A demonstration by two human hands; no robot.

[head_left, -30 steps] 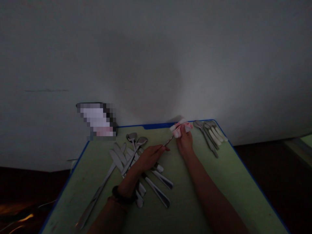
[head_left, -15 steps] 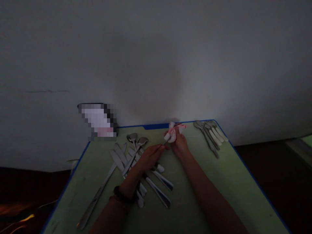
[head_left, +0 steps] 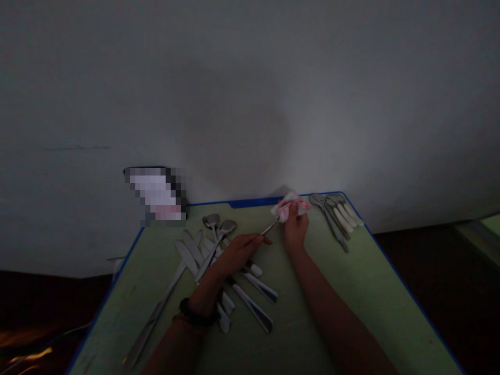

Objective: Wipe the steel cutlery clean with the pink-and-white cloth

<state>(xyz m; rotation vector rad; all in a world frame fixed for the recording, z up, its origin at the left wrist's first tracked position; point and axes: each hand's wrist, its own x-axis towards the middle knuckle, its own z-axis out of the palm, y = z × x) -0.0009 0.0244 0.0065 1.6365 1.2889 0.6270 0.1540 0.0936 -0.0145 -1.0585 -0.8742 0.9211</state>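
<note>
My left hand (head_left: 240, 251) is closed round one end of a slim piece of metal cutlery (head_left: 269, 227). Its far end disappears into a pink and white cloth (head_left: 284, 208), so its kind cannot be made out. My right hand (head_left: 296, 229) pinches that cloth, bunched up, above the table's back edge. Below and beside my left hand lies a loose pile of cutlery, with spoons (head_left: 227, 227) and table knives (head_left: 187, 255), partly covered by my forearm.
To the right, several spoons (head_left: 330, 221) lie side by side, some with white handles (head_left: 346, 219). A blurred-out phone-like object (head_left: 156, 192) leans on the wall at the back left. The green table (head_left: 371, 307) has a blue edge and stands against a grey wall (head_left: 351, 104).
My right hand and the cloth have slid right, away from my left hand, baring more of the metal shaft. My left hand has stayed almost in place.
</note>
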